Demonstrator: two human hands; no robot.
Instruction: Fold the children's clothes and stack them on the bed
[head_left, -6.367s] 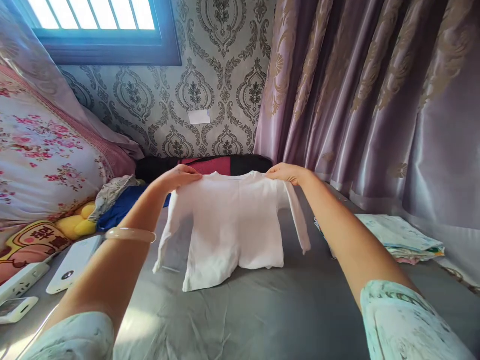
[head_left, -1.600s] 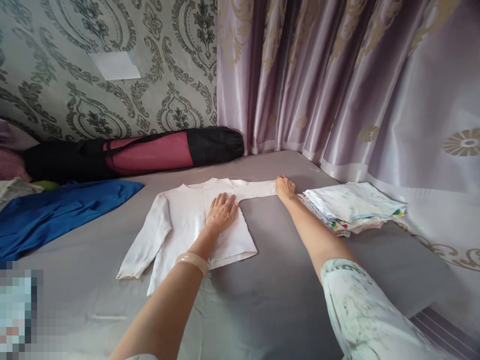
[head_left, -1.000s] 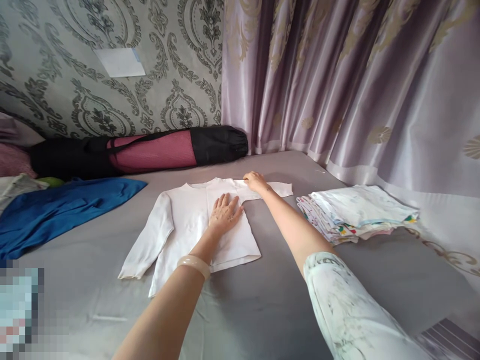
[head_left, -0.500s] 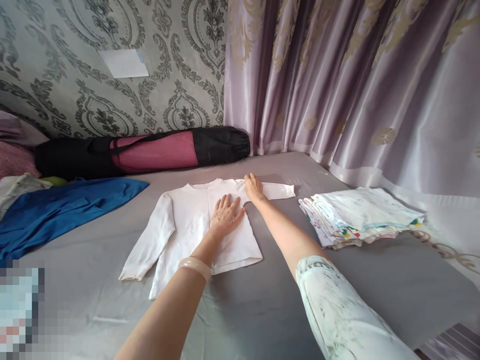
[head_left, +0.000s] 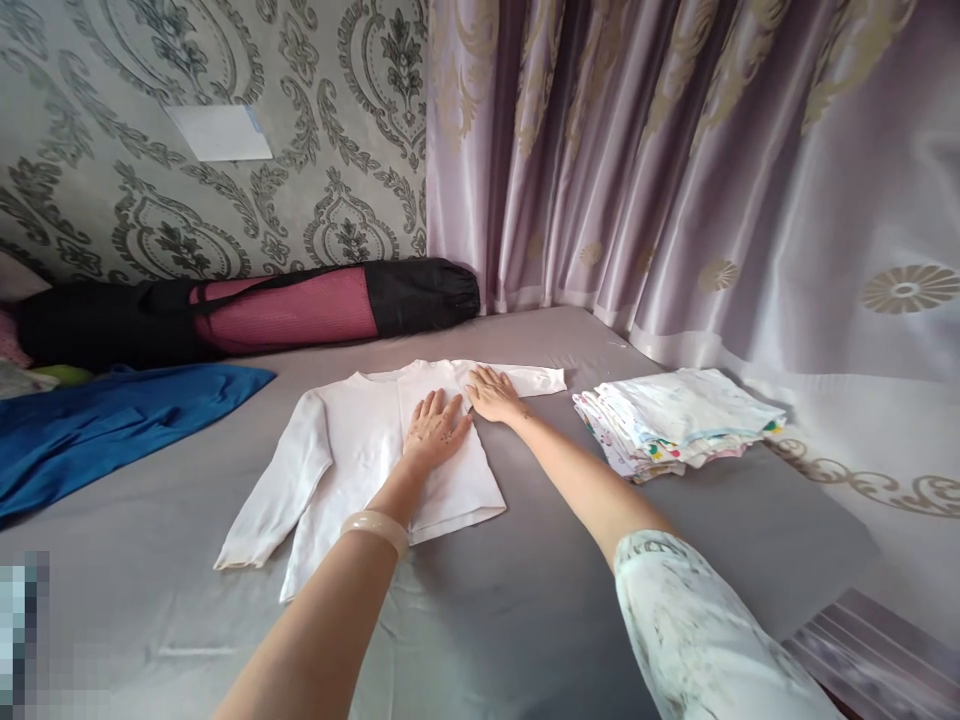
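Observation:
A small white long-sleeved shirt (head_left: 352,430) lies spread out on the grey bed sheet (head_left: 555,600). Its left-side sleeve slants down toward me, while the other sleeve stretches out to the right. My left hand (head_left: 433,430) rests flat on the middle of the shirt, fingers spread, with a pale bangle (head_left: 375,525) on the wrist. Just right of it, my right hand (head_left: 495,394) lies flat where the right sleeve joins the body, fingers stretched out. Both palms cover part of the fabric.
To the right sits a stack of folded printed clothes (head_left: 682,415). A blue cloth (head_left: 135,420) lies at the left. Along the wall stretches a long black and pink bag (head_left: 292,305). Purple curtains (head_left: 555,150) hang behind the bed.
My right hand has gone from bent fingers at the shirt's shoulder to lying flat, slightly lower. The left hand stays on the shirt. The whole view has shifted a little.

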